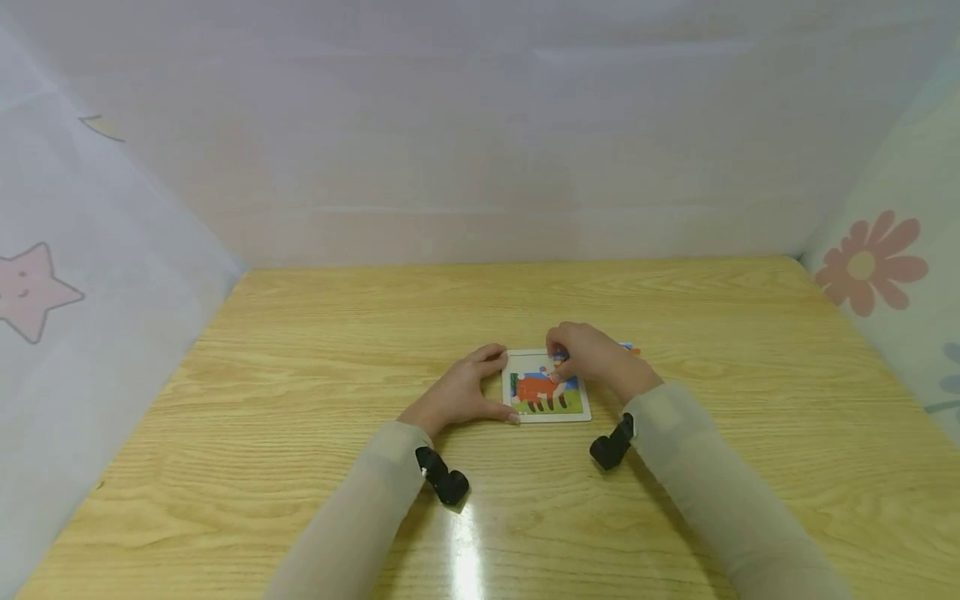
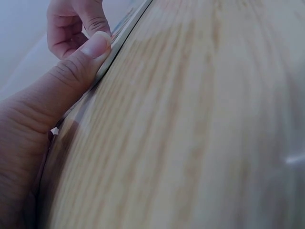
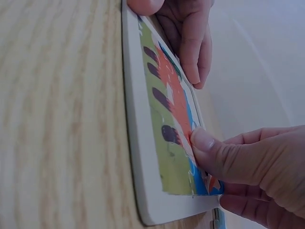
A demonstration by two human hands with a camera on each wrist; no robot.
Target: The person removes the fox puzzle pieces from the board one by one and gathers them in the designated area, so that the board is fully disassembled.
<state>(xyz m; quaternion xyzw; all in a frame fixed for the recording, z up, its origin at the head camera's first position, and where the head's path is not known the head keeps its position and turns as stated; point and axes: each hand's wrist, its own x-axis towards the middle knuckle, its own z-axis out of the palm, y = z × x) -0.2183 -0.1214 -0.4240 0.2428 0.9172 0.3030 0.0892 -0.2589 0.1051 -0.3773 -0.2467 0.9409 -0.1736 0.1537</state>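
A jigsaw puzzle board point(image 1: 536, 418) with a white frame and a red-orange fox picture lies flat on the table. My left hand point(image 1: 468, 390) holds its left side, thumb at the near corner and fingers at the far corner. Over the board's far right part, my right hand point(image 1: 592, 358) pinches a puzzle piece point(image 1: 559, 359) with blue and orange on it, largely hidden by the fingers. In the right wrist view the right thumb point(image 3: 205, 143) lies on the picture near the fox's front end. Along the far side of the frame a pale strip point(image 1: 525, 362) shows no picture.
Partly hidden behind the right hand, a blue and orange piece point(image 1: 628, 347) lies on the table just right of the board. The wooden table point(image 1: 300, 350) meets pale cloth walls point(image 1: 480, 150) at the back and sides. A black wrist camera point(image 1: 611, 446) sticks out from each sleeve.
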